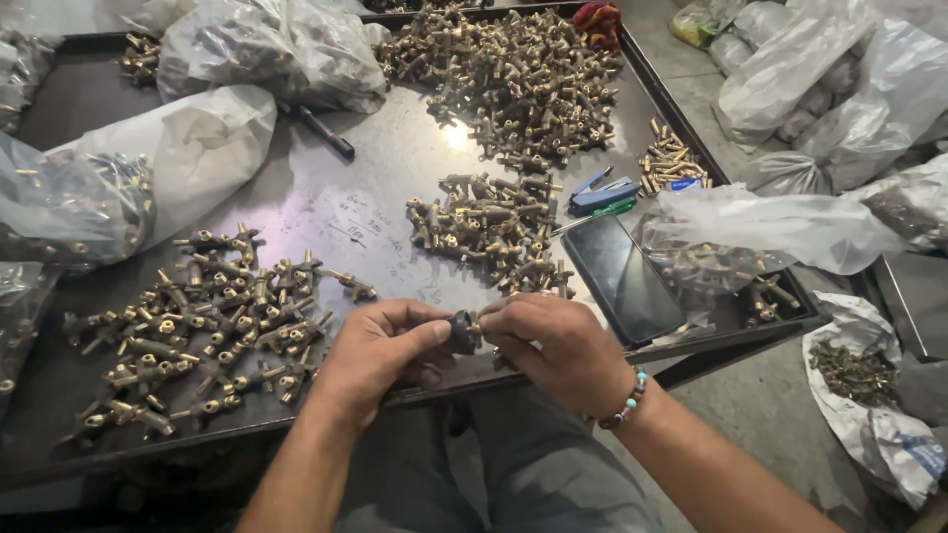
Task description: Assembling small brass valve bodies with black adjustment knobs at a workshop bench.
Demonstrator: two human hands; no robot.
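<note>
Both forearms are bare, with no sleeves showing. The right wrist wears a beaded bracelet of turquoise, brown and pale beads. The legs are clad in grey cloth trousers.

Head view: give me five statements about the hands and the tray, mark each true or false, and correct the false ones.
1. Both hands meet on one small dark part. True.
2. The left hand wears a beaded bracelet. False: the bracelet is on the wrist of the right hand.
3. A dark phone lies on the metal tray, right of the hands. True.
4. The brass fittings left of the hands are sealed inside a bag. False: they lie loose on the tray.
5. The black marker stands upright. False: it lies flat beside a plastic bag.
</note>
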